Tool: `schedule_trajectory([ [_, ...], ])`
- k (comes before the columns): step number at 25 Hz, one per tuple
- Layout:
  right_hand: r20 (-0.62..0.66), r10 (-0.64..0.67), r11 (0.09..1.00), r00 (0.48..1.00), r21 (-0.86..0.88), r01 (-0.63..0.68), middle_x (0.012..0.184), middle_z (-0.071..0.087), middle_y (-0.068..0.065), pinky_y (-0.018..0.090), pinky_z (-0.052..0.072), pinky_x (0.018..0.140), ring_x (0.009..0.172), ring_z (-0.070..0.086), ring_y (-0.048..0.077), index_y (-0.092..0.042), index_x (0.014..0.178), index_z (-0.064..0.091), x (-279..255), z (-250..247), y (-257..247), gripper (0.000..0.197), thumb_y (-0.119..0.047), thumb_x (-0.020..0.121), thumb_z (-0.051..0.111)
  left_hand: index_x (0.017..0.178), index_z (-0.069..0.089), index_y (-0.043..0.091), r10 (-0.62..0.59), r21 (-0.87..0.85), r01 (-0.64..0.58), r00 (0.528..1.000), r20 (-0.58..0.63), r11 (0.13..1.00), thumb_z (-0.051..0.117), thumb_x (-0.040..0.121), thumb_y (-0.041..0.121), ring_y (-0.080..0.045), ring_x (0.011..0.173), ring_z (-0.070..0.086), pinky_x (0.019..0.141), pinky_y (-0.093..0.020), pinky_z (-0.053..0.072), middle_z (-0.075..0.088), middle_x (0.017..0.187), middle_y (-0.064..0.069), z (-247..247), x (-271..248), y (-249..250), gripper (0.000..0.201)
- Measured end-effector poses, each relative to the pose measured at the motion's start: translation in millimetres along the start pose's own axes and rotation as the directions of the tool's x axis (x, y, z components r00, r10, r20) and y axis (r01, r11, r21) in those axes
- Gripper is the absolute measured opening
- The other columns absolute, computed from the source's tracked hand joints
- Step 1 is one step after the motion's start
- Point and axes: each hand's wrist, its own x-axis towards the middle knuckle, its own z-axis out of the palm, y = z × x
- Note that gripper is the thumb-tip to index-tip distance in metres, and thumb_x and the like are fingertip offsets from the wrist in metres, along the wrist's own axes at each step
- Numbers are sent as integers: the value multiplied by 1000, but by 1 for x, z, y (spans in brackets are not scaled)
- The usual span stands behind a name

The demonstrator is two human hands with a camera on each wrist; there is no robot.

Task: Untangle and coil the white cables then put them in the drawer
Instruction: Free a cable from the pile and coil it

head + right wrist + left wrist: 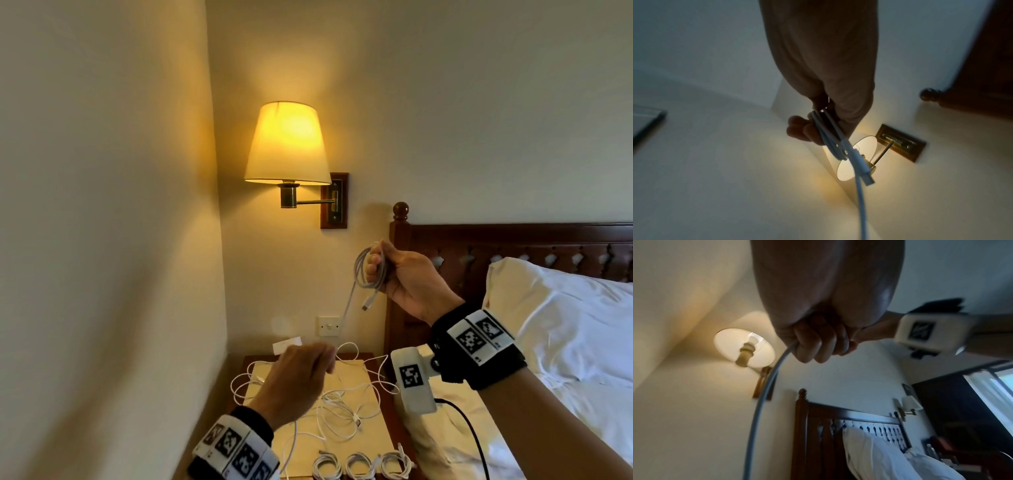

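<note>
My right hand (383,270) is raised in front of the headboard and grips a partly wound white cable coil (370,270), whose plug end (368,304) dangles below. The same coil (830,138) and its plug (865,172) show in the right wrist view under my right hand (813,128). Its free strand (347,308) runs down to my left hand (318,356), which is curled round it above the nightstand. The left wrist view shows that strand (766,382) leaving the fist of my left hand (818,344). Tangled white cables (339,407) lie on the nightstand top. Three finished coils (363,466) sit at its front edge.
A lit wall lamp (287,144) hangs above the wooden nightstand (394,428). A wall switch (329,326) is behind it. The bed's dark headboard (513,243) and white pillow (565,325) are on the right. The left wall (102,240) stands close by. No drawer is visible.
</note>
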Motion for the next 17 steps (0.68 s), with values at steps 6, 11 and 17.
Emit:
schedule_trajectory([
  [6,94,-134,711,987,-685,161,68,67,5,30,52,67,66,62,21,1,94,62,-6,10,32,37,-30,102,43,79,58,26,184,292,-135,972,-145,947,42,100,40,-6,47,44,50,-24,35,45,55,14,-45,39,49,30],
  [11,194,-100,673,976,-709,210,66,64,8,31,51,64,60,61,21,-4,90,64,-12,14,34,34,-24,103,40,82,62,20,232,374,-152,956,-178,915,44,93,53,-9,60,54,57,-30,48,56,67,14,-70,67,36,39],
  [17,209,191,945,959,-305,-122,53,38,-4,22,39,54,47,40,10,-10,84,56,-19,19,31,39,-28,106,30,70,56,15,113,-31,-123,967,-230,992,51,86,59,-8,53,43,54,-32,40,48,57,9,-64,73,12,47],
])
